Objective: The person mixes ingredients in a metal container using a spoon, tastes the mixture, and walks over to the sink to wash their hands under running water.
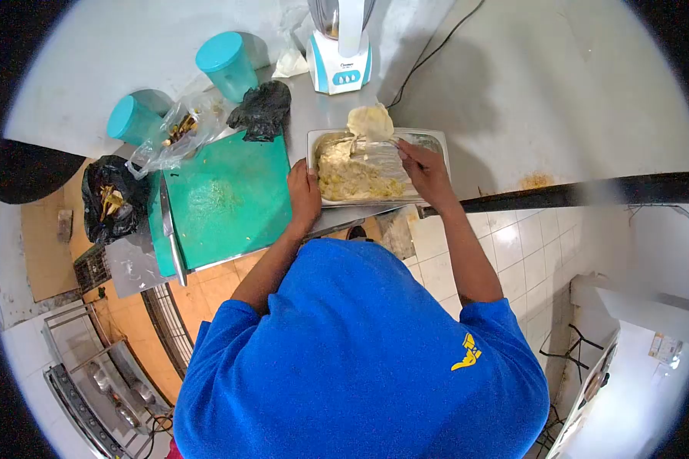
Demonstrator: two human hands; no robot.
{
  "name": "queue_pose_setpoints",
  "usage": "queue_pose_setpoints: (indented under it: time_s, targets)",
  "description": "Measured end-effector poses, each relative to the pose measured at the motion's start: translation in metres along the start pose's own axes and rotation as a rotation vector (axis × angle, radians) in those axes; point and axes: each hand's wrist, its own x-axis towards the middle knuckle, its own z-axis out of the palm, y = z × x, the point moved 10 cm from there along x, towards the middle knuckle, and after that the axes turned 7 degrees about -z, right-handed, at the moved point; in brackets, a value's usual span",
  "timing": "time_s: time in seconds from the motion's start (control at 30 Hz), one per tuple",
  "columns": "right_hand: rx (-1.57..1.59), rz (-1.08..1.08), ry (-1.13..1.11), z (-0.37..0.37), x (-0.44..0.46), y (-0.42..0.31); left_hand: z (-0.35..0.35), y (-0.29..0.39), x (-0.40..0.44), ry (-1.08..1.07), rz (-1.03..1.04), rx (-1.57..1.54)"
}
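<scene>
A rectangular metal tray (442,145) holds a pale, creamy mixture with yellowish lumps (360,180), spread mostly over its left and front parts. My left hand (305,191) grips the tray's left rim near the front corner. In my right hand (427,172) is the handle of a utensil whose broad head is covered with the pale mixture (370,121). That head is over the tray's back rim; the coating hides its exact kind.
Left of the tray lies a green cutting board (230,199) with a knife (170,229) along its left edge. A blender (341,65), turquoise-lidded containers (228,67), a clear bag (184,134) and black bags (262,111) stand around. A cord (436,50) runs along the wall.
</scene>
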Motion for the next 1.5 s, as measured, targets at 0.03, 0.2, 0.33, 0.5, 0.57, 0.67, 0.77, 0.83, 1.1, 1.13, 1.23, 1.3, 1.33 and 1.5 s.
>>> queue_pose_setpoints:
  time_s: [0.03,0.2,0.33,0.5,0.57,0.67,0.77,0.83,1.1,1.13,1.23,1.3,1.33,1.5]
  targets:
    - [-0.222,-0.041,-0.096,0.01,-0.006,0.001,-0.002,0.0,0.0,0.019,0.009,0.009]
    - [-0.794,-0.076,-0.498,0.048,-0.052,0.04,-0.001,0.0,0.003,0.023,0.011,0.028]
    - [-0.873,0.125,-0.315,0.0,-0.047,0.046,-0.003,-0.001,0.0,0.027,0.029,0.022]
    - [-0.572,0.322,-0.356,0.026,-0.069,0.118,-0.002,0.0,0.002,0.016,0.03,0.022]
    - [-0.422,0.343,-0.435,0.057,-0.064,0.124,-0.002,0.001,0.003,0.023,0.047,0.019]
    - [-0.107,0.299,-0.502,0.101,-0.054,0.115,-0.002,0.0,0.002,0.042,0.047,0.038]
    - [0.266,0.449,-0.496,0.116,-0.055,0.112,-0.006,0.004,0.003,0.042,0.045,0.034]
    - [0.396,0.555,-0.501,0.105,-0.049,0.086,-0.007,0.003,0.002,0.062,0.062,0.031]
    - [0.282,0.438,-0.22,0.039,-0.026,0.053,-0.008,-0.001,0.002,0.076,0.072,-0.011]
    - [0.293,0.414,-0.151,0.033,-0.021,0.048,-0.008,0.0,0.001,0.098,0.077,0.022]
    - [0.156,0.325,-0.001,0.016,-0.019,0.03,-0.006,-0.002,0.002,0.013,0.005,0.016]
    - [-0.169,0.068,-0.05,0.027,-0.027,0.021,-0.007,-0.003,0.001,0.057,0.024,0.045]
    - [-0.334,0.023,-0.173,0.038,-0.034,0.025,-0.006,-0.004,0.0,0.06,0.024,0.04]
    - [-0.666,0.051,-0.238,0.017,-0.05,0.035,-0.009,-0.003,0.001,0.101,0.022,0.0]
